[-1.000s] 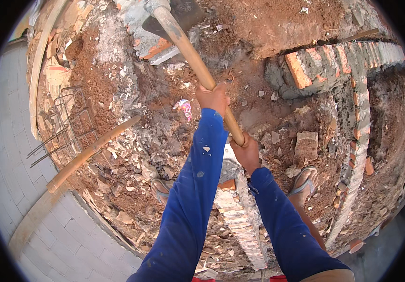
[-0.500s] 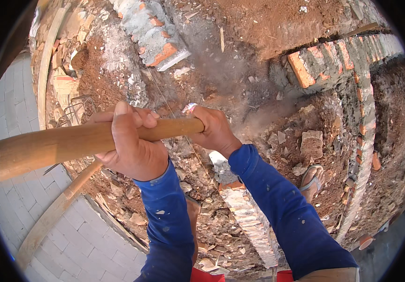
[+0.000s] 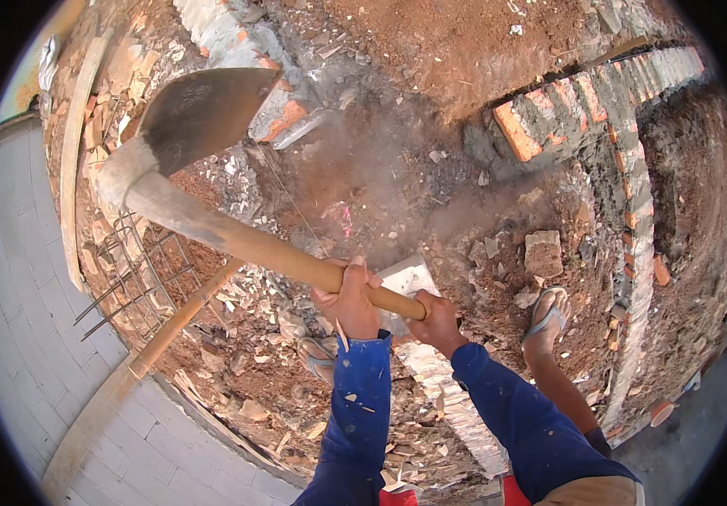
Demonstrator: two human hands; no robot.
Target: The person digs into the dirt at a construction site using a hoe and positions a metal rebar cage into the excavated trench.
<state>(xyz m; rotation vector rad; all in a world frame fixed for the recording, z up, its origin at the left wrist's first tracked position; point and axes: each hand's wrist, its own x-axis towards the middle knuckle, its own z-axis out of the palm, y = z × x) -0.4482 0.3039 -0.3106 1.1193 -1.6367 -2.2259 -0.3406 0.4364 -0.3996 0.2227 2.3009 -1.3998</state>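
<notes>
A hoe (image 3: pixel 270 256) with a wooden handle slants across the view, its broad metal blade (image 3: pixel 205 115) raised at the upper left. My left hand (image 3: pixel 351 305) is wrapped round the handle, part way along it. Close to the handle's butt end, my right hand (image 3: pixel 437 325) grips it too. Below the hoe lies a dusty trench of reddish soil (image 3: pixel 372 181). A pale block (image 3: pixel 408 277) on the low brick wall shows just behind the handle, partly hidden by it and my hands.
A mortar-covered brick wall end (image 3: pixel 283 118) stands ahead; another brick wall (image 3: pixel 519 131) runs at the right. Wire-mesh rebar (image 3: pixel 148 270) and a wooden pole (image 3: pixel 182 325) lie left, by grey paving (image 3: pixel 22 253). My sandalled foot (image 3: pixel 546 316) stands on rubble near a loose block (image 3: pixel 543 255).
Both hands have moved down and rightward with the hoe. Its blade has come into view at the upper left, and the handle now slopes down to the right.
</notes>
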